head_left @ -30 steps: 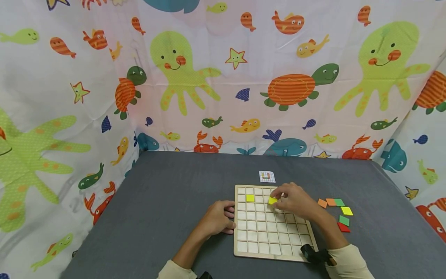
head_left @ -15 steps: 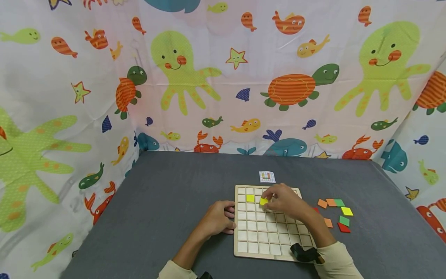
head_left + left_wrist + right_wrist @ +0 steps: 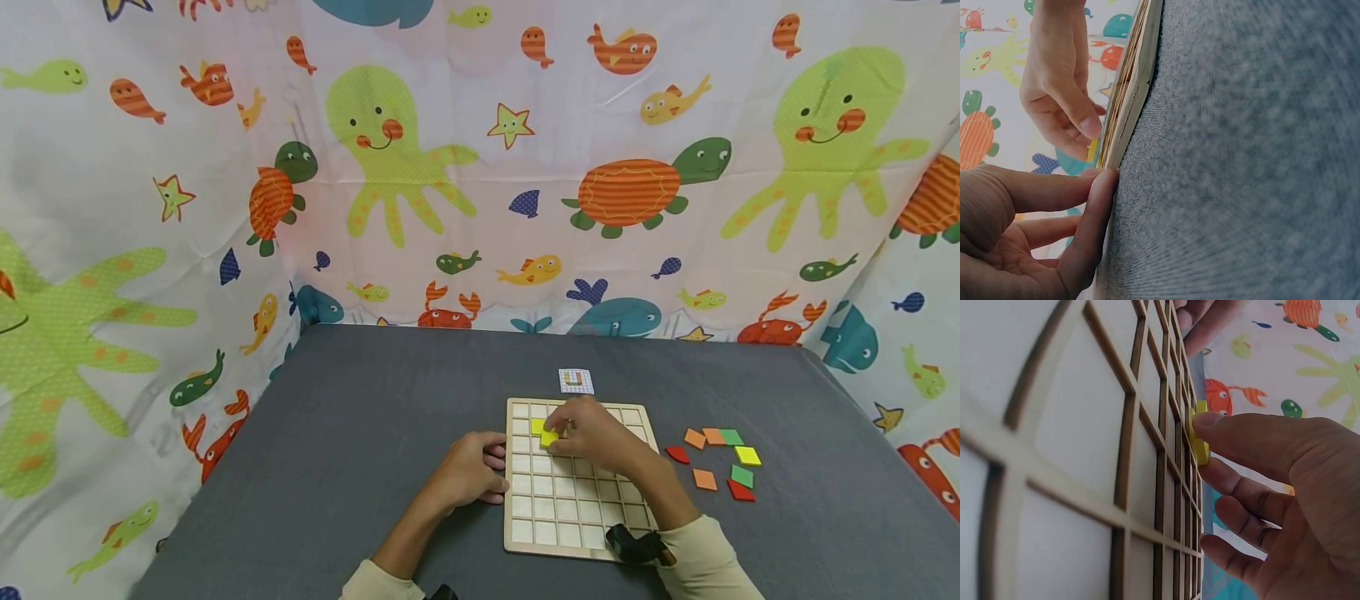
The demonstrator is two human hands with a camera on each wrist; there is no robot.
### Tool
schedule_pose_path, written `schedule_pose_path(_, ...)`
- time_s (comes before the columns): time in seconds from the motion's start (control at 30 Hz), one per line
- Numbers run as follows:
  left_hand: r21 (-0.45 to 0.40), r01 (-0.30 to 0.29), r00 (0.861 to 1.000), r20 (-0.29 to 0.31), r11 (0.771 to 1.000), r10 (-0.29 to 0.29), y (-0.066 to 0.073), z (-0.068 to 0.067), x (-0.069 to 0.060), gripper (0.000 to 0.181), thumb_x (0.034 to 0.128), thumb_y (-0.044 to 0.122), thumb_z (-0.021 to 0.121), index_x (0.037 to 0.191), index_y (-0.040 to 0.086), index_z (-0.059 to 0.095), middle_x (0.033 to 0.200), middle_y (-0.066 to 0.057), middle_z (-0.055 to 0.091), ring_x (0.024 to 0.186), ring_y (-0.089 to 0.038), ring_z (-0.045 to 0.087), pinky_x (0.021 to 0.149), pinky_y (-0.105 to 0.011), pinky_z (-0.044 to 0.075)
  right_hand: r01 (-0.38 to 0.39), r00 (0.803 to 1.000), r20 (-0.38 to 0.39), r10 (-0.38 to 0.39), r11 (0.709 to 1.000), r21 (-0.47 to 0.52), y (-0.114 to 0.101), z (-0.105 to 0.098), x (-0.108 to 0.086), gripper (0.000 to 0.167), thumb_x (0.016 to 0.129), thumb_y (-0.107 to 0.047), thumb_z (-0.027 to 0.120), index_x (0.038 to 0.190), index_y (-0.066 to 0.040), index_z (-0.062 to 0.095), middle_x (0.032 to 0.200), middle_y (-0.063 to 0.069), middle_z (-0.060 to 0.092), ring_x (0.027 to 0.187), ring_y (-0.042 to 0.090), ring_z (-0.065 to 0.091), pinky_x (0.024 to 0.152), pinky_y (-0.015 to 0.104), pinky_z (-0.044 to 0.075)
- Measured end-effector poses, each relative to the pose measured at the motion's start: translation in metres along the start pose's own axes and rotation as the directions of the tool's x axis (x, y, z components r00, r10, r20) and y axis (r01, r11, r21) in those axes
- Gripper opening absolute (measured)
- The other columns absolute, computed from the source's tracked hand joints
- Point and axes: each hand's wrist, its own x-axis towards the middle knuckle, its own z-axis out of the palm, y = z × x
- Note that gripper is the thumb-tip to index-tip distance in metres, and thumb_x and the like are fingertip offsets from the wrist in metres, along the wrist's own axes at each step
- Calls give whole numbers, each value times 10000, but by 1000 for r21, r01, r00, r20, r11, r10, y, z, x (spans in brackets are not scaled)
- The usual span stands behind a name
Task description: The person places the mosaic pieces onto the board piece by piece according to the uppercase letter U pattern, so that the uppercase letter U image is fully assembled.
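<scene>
In the head view, my right hand point(image 3: 596, 433) pinches a yellow tile point(image 3: 549, 439) between thumb and fingers, low over the wooden grid board point(image 3: 517, 546). Another yellow tile point(image 3: 536, 425) lies in the board's upper left part, just behind the held one. Seen from the right wrist, the thumb of my right hand point(image 3: 1297, 481) presses the yellow tile point(image 3: 1200, 450) near the grid. My left hand point(image 3: 465, 471) has its fingertips against the board's left edge; the left wrist view shows the left hand point(image 3: 1047, 231) touching the rim point(image 3: 1129, 115).
Right of the board lie several loose tiles, among them a red point(image 3: 741, 491), an orange point(image 3: 705, 479), a green point(image 3: 741, 476) and a yellow one point(image 3: 747, 456). A small patterned card point(image 3: 576, 381) lies behind the board on the grey table point(image 3: 360, 417).
My right hand has moved left across the board with the yellow tile, closer to the other yellow tile. More loose tiles at the right have come into sight. My left hand has stayed put.
</scene>
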Motion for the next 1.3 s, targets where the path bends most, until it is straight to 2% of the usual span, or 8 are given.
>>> schedule_pose_path(0.33,16,9,1000,-1,1000,-9,-1,1,2,698,775,-203,767,1438,-74,587,1153,-159,619,930,-224,680,616,-349,673,24,999,27,-23,999,-26,-8,2,1,237,879,-102,853,1105,-45,807,991,24,730,902,183,659,756,296,578)
schedule_pose_path(1.03,3,-2,1000,3,1000,2,0,0,1,706,769,-210,762,1439,-78,583,1159,-170,623,946,-232,681,618,-357,674,-43,999,29,42,999,7,-12,5,-1,218,893,-62,836,1104,-94,795,1014,-13,713,931,162,616,771,313,570)
schedule_pose_path(1.3,9,8,1000,-2,1000,-8,1,0,0,695,773,-213,756,1434,-80,587,1144,-165,620,936,-239,679,616,-355,674,-36,999,21,35,999,21,-11,1,-3,218,893,-88,841,1107,-85,797,1018,-2,736,906,155,636,761,306,580)
